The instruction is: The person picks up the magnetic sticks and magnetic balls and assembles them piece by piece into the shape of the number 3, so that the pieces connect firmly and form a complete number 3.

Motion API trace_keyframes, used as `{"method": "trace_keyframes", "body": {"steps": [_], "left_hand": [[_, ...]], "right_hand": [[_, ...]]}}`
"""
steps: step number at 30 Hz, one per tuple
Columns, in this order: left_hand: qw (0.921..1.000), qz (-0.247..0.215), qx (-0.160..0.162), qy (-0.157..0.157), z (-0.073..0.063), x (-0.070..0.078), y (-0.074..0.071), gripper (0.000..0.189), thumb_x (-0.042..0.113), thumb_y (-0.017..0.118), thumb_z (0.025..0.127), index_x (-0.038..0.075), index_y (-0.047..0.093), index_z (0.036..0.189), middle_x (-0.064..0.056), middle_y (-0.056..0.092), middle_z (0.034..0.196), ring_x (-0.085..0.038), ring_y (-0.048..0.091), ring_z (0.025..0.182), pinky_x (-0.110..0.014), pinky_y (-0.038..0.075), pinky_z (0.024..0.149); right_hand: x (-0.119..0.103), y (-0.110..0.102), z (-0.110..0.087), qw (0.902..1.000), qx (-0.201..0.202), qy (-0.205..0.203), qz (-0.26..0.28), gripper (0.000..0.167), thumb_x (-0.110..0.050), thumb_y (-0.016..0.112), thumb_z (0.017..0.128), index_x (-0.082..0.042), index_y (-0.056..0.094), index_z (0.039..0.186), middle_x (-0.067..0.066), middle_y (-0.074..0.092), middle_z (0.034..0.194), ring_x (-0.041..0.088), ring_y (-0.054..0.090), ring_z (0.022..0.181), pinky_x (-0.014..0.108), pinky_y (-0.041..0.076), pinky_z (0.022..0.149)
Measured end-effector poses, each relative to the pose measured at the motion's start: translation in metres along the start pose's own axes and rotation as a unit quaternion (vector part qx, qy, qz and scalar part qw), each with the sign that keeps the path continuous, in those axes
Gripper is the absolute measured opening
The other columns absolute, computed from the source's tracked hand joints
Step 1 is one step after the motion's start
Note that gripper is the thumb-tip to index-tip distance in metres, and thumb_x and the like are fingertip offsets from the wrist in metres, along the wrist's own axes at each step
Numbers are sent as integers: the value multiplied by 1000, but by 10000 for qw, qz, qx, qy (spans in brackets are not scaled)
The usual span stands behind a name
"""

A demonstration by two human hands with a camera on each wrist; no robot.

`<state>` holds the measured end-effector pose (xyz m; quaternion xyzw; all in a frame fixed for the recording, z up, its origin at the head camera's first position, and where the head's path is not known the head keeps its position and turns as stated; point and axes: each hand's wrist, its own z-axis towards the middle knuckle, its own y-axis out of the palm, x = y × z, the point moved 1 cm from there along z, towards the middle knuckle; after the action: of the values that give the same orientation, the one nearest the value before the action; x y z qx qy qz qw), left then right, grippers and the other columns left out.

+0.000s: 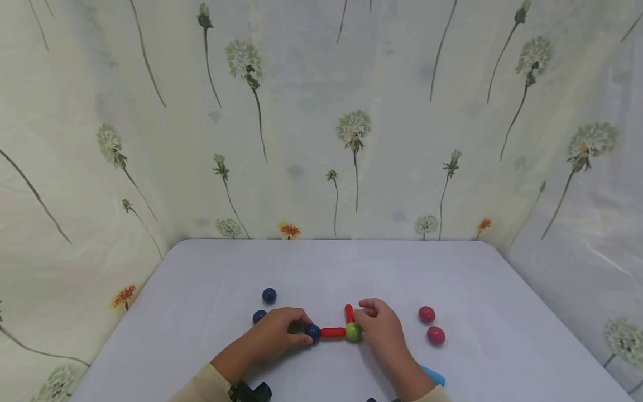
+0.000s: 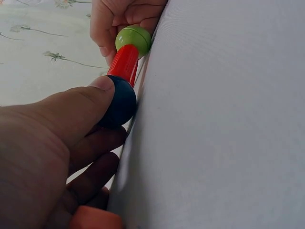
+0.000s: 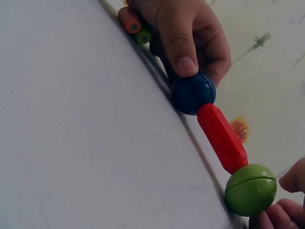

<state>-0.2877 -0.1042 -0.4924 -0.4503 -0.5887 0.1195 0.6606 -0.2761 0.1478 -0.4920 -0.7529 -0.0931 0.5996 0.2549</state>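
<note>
Seeing from the head: left hand (image 1: 278, 335) pinches a dark blue ball (image 1: 313, 333) between thumb and fingers, low over the white table (image 1: 321, 268). Red rod (image 1: 333, 333) joins that ball to a lime-green ball (image 1: 353, 332); a second red rod (image 1: 349, 314) runs from the green ball toward the table's far edge. Right hand (image 1: 384, 329) at the green ball, fingers bent; cannot tell whether it grips or only touches. Two loose dark blue balls (image 1: 269, 295) beyond the left hand, two pinkish-red balls (image 1: 427, 314) right of the right hand. Light blue rod (image 1: 433, 375) partly hidden by the right forearm.

Left wrist: thumb laid on the dark blue ball, fingers beneath. Right fingers behind the green ball. Orange piece (image 2: 95, 218) cut off at lower edge.

Right wrist: blue ball, red rod, green ball in line. Orange rod (image 3: 129, 20) and green rod (image 3: 142, 36) near the left hand, ends showing.
</note>
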Motion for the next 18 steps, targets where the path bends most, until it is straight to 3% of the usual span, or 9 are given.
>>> {"method": "trace_keyframes", "body": {"steps": [11, 18], "left_hand": [[10000, 17, -40, -23, 1, -1, 1, 21, 39, 84, 89, 34, 71, 106, 19, 68, 106, -8, 62, 107, -47, 52, 103], [10000, 11, -43, -33, 2, -1, 0, 22, 39, 84, 89, 34, 72, 106, 19, 68, 106, -7, 62, 106, -47, 53, 102]], "right_hand": [[0, -23, 4, 9932, 568, -834, -580, 31, -28, 70, 98, -12, 68, 124, 4, 69, 105, 21, 65, 97, 31, 59, 76], [-3, -56, 5, 9769, 1096, -1441, -1139, 32, -24, 67, 99, -6, 67, 126, 12, 67, 115, 29, 65, 110, 48, 58, 93]]}}
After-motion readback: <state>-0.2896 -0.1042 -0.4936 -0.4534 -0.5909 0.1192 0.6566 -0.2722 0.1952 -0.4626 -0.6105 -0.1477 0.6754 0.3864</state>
